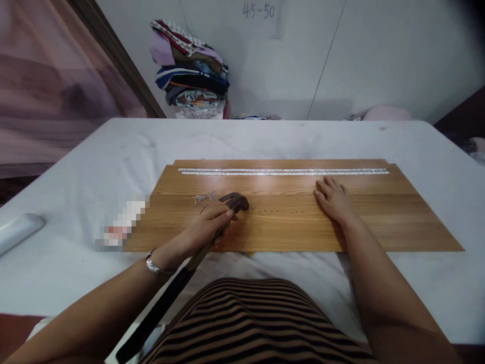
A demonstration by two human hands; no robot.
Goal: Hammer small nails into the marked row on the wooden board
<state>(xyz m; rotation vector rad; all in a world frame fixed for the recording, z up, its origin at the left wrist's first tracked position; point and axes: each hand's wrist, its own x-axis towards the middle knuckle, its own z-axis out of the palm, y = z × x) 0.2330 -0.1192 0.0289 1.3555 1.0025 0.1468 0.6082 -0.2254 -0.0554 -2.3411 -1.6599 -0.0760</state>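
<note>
A claw hammer (161,304) is gripped by my left hand (212,222), fingers wrapped round the handle just below the metal head. The head rests on or just over a wooden board (280,232); the dark handle slants down toward my body. From beside the head, a row of small dark dots (278,211) runs rightward along the board; whether they are nail heads or holes I cannot tell. Several loose nails (199,198) lie just beyond my left hand. My right hand (335,200) lies on the board to the right of the dots, its fingers apart and holding nothing.
Two white measuring strips (284,172) run along the board's far part. Under it spreads a white-covered table (265,141). A blurred-out item (127,222) lies at the board's left edge, a white object (18,230) farther left. Folded clothes (193,71) are stacked behind, against the wall.
</note>
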